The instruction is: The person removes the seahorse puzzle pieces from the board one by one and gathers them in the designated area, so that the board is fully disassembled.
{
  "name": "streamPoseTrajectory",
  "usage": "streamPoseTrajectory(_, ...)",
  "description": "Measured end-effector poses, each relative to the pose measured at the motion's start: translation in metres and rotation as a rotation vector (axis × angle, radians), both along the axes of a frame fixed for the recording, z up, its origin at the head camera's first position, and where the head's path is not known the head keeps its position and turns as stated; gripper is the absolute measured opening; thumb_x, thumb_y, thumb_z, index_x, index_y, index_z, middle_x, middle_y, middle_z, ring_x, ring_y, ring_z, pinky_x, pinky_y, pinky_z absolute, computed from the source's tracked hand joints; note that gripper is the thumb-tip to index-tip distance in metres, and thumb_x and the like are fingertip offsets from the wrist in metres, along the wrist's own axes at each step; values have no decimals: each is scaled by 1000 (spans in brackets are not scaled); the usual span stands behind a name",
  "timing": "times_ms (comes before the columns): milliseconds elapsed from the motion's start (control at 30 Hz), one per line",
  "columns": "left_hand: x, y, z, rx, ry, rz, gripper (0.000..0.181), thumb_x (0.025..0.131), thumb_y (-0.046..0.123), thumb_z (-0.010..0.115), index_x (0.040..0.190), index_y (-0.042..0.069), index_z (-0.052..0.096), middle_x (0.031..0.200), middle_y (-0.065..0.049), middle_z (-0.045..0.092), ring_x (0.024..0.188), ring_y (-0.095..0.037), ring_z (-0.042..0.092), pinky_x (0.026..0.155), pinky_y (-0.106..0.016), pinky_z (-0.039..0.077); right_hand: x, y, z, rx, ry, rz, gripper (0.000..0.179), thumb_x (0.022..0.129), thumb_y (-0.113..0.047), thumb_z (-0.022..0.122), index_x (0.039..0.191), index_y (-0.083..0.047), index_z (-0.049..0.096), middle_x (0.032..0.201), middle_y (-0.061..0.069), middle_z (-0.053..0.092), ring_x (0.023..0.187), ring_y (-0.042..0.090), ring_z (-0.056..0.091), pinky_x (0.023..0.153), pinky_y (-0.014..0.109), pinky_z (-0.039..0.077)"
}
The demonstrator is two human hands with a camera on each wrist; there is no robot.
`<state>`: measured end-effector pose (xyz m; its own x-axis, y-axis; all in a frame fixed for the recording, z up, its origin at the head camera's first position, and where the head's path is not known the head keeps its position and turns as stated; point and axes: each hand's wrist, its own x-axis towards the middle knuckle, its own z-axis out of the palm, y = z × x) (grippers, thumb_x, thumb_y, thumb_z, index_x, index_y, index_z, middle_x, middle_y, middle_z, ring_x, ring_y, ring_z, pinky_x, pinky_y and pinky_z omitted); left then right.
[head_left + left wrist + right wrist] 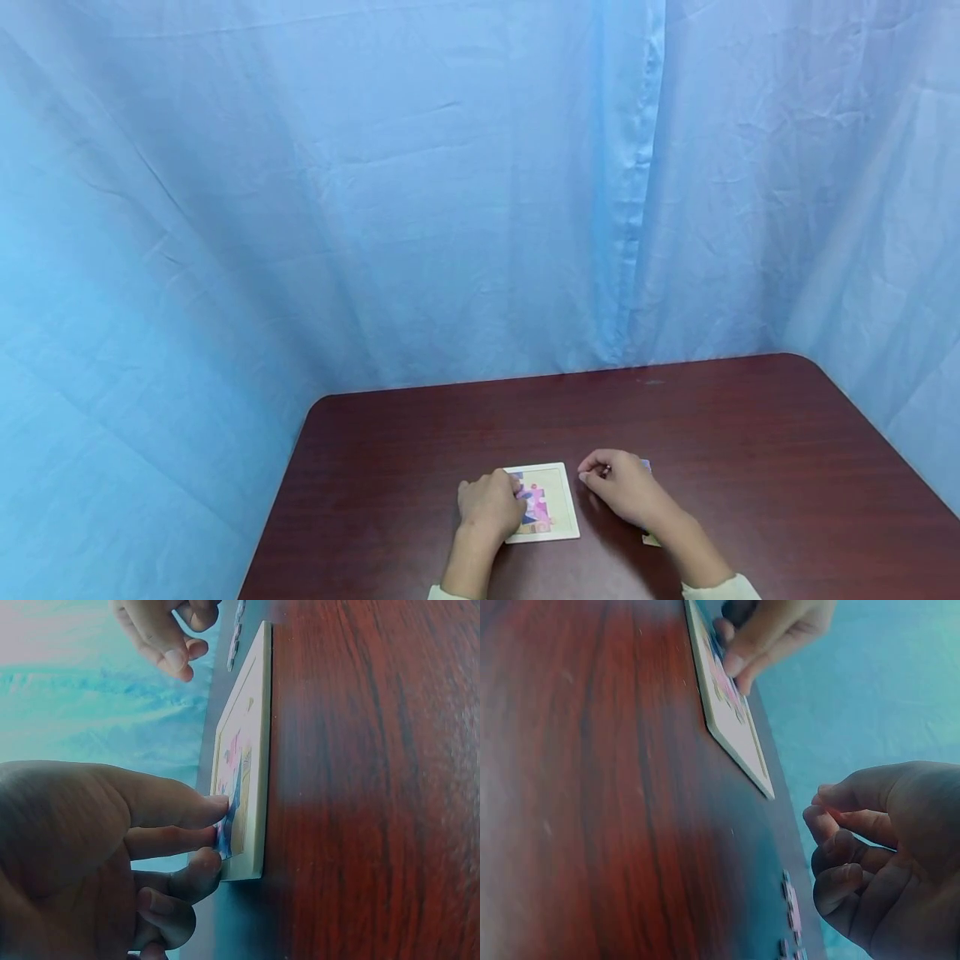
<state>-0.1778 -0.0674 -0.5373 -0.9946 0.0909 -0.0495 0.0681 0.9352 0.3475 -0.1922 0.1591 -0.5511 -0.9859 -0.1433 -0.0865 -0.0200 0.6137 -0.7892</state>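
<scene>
A jigsaw puzzle tray with a pale border lies on the table, its left part filled with pink, purple and blue pieces. My left hand reaches over the tray's left side. In the left wrist view, the thumb and extended fingers of that hand touch the picture near one end of the tray. Right of the tray, my right hand is held above the table. Its fingers are loosely bent, thumb and index tips close together, with nothing visible between them.
Loose puzzle pieces lie on the table beneath and beside the right hand, partly hidden by it. They show edge-on as a low row of pieces in the right wrist view. Blue curtains hang round the dark red wooden table.
</scene>
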Motion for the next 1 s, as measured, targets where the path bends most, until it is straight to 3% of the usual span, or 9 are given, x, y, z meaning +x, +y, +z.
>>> streamPoseTrajectory(200, 0, 1, -1, -3, -7, 3, 47, 84, 17, 80, 53, 21, 44, 62, 1, 66, 62, -18, 55, 88, -54, 48, 4, -15, -3, -4, 51, 92, 6, 97, -11, 71, 97, -9, 77, 72, -6, 62, 57, 1, 48, 57, 20, 42)
streamPoseTrajectory(300, 0, 2, -1, -2, -11, 7, 39, 88, 19, 79, 56, 18, 56, 64, -1, 69, 64, -19, 58, 93, -59, 50, 7, -22, -6, -14, 83, 139, 8, 95, -9, 71, 99, -6, 77, 74, -7, 60, 60, -1, 46, 59, 19, 41)
streamPoseTrajectory(433, -1, 1, -2, -1, -8, 6, 19, 91, 20, 79, 72, 16, 78, 74, -3, 76, 74, -24, 70, 97, -62, 50, 10, -30, -12, 3, 110, 190, 17, 94, -7, 72, 109, 0, 77, 74, -9, 58, 62, -4, 45, 60, 19, 41)
streamPoseTrajectory(733, -1, 0, -3, 5, -4, -1, 27, 90, 21, 79, 65, 19, 71, 71, -1, 74, 75, -25, 71, 96, -62, 50, 16, -41, -16, 82, 114, 223, 47, 91, -14, 78, 130, 10, 69, 79, -5, 53, 61, -1, 41, 54, 20, 37)
streamPoseTrajectory(867, -1, -1, -4, 0, -2, 1, 20, 89, 22, 79, 70, 21, 75, 78, -4, 78, 79, -28, 75, 95, -60, 50, 19, -47, -14, 145, 123, 189, 45, 91, -15, 79, 130, 6, 71, 77, -2, 51, 59, 1, 37, 52, 22, 34)
streamPoseTrajectory(1000, -1, 0, -3, -1, -4, 1, 13, 89, 22, 79, 76, 21, 80, 84, -5, 81, 84, -30, 77, 97, -62, 50, 21, -53, -13, 219, 166, 129, 34, 89, -17, 81, 120, -3, 79, 86, 3, 70, 58, 4, 38, 52, 24, 35)
